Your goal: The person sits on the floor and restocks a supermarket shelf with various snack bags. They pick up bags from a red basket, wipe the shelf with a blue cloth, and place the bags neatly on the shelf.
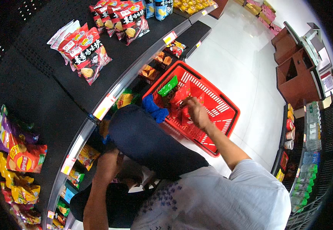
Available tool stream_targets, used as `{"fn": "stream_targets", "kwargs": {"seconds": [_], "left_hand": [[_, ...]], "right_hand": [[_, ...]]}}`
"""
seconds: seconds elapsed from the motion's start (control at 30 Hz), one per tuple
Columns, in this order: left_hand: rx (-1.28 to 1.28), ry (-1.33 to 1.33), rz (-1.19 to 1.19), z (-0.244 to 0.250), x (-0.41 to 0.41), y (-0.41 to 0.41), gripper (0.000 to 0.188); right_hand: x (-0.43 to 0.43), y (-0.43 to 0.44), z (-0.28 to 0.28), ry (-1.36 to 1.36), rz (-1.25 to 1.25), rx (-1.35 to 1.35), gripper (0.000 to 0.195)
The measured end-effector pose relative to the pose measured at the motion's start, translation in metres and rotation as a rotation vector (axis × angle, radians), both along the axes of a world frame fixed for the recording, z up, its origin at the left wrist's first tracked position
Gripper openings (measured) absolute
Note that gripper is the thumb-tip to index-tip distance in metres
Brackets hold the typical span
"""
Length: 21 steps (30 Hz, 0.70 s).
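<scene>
My right hand (196,112) is inside a red plastic shopping basket (232,107), at red snack packets (182,93); whether its fingers grip one cannot be made out. A green packet (168,86) leans at the basket's left end, and a blue cloth (155,108) lies over its near left rim. My left hand (114,159) is low beside my bent knee, next to the lower shelf; its fingers are dark and partly hidden, so what they touch cannot be told.
On the black upper shelf (54,100) stand red chip bags (90,59), blue bags (163,8) and a Lay's bag (27,158). More packets (87,156) fill the lower shelf. Across the pale floor (249,72) are a brown checkout counter (298,77) and shelves with bottles (311,123).
</scene>
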<state>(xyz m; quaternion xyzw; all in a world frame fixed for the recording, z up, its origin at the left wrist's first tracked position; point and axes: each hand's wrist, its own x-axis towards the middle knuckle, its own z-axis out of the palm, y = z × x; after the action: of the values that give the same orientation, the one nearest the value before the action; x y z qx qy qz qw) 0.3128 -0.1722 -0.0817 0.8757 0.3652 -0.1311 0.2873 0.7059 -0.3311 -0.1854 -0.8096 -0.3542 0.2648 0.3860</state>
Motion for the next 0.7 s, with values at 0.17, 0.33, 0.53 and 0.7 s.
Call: {"fn": "stream_targets", "kwargs": {"seconds": [0.17, 0.33, 0.53, 0.7], "left_hand": [[0.004, -0.085, 0.006, -0.006, -0.003, 0.002, 0.020], [0.074, -0.206, -0.010, 0.012, 0.006, 0.006, 0.021], [0.061, -0.370, 0.104, 0.029, 0.004, 0.016, 0.022], [-0.085, -0.586, 0.203, 0.029, -0.008, 0.032, 0.021]], "right_hand": [[0.074, -0.025, -0.049, -0.734, 0.320, -0.175, 0.044], [0.136, -0.052, -0.110, -0.467, 0.345, 0.082, 0.025], [0.117, -0.076, -0.081, 0.313, 0.003, 0.310, 0.023], [0.099, -0.057, 0.048, 0.592, -0.163, 0.482, 0.007]]}}
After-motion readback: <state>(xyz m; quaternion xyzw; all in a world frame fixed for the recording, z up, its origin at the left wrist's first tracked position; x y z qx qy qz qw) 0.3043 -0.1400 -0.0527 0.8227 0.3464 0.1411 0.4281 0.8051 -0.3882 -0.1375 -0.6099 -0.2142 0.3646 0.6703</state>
